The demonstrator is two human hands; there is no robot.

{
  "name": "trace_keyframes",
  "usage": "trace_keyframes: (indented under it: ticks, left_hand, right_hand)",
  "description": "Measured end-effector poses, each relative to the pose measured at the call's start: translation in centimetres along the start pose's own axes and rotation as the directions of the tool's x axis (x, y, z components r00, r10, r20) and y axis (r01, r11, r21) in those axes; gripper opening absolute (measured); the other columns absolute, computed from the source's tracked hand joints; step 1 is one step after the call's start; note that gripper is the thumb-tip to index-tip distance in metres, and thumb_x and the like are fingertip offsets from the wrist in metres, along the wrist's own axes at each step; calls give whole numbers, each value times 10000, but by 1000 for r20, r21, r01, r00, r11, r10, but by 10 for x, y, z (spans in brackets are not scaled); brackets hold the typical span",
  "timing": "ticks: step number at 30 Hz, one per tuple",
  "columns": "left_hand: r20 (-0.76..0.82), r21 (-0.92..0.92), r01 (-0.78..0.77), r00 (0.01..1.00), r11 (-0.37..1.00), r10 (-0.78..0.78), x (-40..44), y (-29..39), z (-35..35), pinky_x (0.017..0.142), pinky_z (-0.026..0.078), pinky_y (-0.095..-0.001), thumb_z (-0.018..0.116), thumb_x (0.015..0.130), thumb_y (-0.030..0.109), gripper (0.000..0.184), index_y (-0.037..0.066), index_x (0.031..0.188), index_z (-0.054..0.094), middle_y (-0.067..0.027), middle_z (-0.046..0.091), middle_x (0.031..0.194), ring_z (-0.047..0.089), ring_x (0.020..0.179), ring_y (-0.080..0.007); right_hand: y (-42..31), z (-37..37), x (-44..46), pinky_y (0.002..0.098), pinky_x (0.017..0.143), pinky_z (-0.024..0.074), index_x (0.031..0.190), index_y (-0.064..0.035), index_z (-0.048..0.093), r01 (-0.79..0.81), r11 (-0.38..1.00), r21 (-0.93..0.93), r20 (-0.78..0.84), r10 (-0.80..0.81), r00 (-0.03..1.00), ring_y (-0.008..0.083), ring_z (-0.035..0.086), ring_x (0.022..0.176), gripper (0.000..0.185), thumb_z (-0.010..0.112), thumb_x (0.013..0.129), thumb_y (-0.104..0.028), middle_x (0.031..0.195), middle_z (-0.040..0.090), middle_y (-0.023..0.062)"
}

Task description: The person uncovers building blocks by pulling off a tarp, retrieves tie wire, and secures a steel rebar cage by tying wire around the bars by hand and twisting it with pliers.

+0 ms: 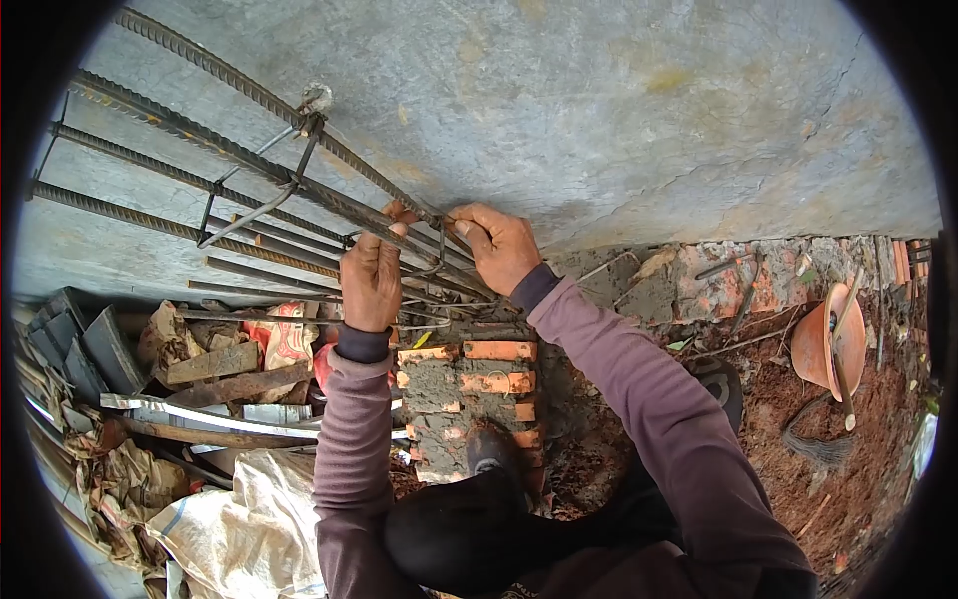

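Note:
A cage of ribbed steel rebar [160, 110] slants across the upper left, its bars joined by bent stirrups [254, 215]. My left hand [371, 280] is closed around one bar, thumb up, fingertips partly behind it. Just to its right, my right hand [496, 245] pinches at a stirrup corner on the upper bar. What lies between the right thumb and fingers is too small to make out. The hands are a short way apart, both near the lower right end of the cage.
A grey plastered wall [619, 120] stands behind the rebar. My shoe [494, 449] rests on mortared brickwork [434, 384]. At left lie scrap wood, torn paper bags and a white sack [249, 519]. An orange tub [813, 344] and thin wires [818, 446] sit on reddish soil at right.

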State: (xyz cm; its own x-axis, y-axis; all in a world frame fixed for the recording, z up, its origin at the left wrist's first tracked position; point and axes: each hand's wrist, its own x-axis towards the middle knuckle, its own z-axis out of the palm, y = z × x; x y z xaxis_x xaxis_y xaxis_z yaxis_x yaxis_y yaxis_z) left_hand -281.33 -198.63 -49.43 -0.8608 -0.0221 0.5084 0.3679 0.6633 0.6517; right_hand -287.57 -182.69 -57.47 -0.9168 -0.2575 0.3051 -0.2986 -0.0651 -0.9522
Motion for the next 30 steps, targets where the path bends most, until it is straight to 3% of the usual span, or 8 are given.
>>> trace_keyframes:
  ticks: [5,8,11,13,20,24,26,30]
  left_hand:
    - [98,211,52,992,976,-74,2,-14,-10,647,500,-317,534,987,119,191,62,1135,640,-174,683,964,662,752,-168]
    - [64,242,-55,997,969,40,-1,-18,-6,680,506,-319,535,984,113,180,65,1133,624,-165,686,966,681,773,-235]
    - [6,227,-177,984,958,181,3,-11,1,786,510,-354,536,969,67,206,68,1170,581,-182,666,1074,663,936,-318]
    - [3,254,-224,973,941,231,-1,-17,2,848,500,-369,522,961,34,264,65,1218,575,-189,643,1129,622,1044,-339]
    - [-204,455,-77,961,887,188,-28,20,6,879,468,-333,524,925,-27,426,31,1347,514,-173,601,1155,582,996,-328]
    - [-382,-189,119,905,975,-185,-82,16,23,802,484,-278,563,944,47,280,-20,1215,588,-94,632,1000,586,913,-172]
    - [-106,-530,460,798,713,-593,-86,2,34,750,486,-259,584,955,115,241,-16,1155,615,-72,642,981,572,892,-113]
    - [-93,-798,336,753,501,-652,-67,-21,53,720,473,-239,560,983,241,412,21,1329,526,-90,632,1078,570,889,-105]
  right_hand:
    - [-6,-3,1,312,702,519,1016,-7,663,0,1000,25,41,-1,999,214,694,776,188,512,915,-57,895,713,168]
    - [-6,-11,9,325,701,531,1022,-22,672,39,998,46,95,-44,995,235,704,770,204,507,909,-60,882,716,160]
    - [-18,-34,6,347,689,544,1059,-49,686,-70,980,-185,84,87,993,276,705,744,240,521,885,-63,865,717,151]
    - [-15,-48,2,369,676,548,1088,-68,690,36,946,-323,106,-2,994,303,699,726,274,528,867,-68,855,715,153]
    - [-34,-43,16,415,607,532,1130,-111,695,257,683,-684,289,-69,955,316,659,622,370,547,802,-24,776,701,146]
    - [-37,-35,26,412,593,527,1121,-132,700,321,668,-671,323,-127,938,323,658,631,366,562,799,-27,786,701,149]
    - [-38,-30,23,412,590,528,1116,-140,703,328,647,-688,340,-112,934,327,656,632,362,562,800,-32,809,703,150]
    - [-35,-19,23,454,597,528,1098,-140,701,334,625,-706,312,-149,938,342,668,687,349,555,797,-44,835,700,154]
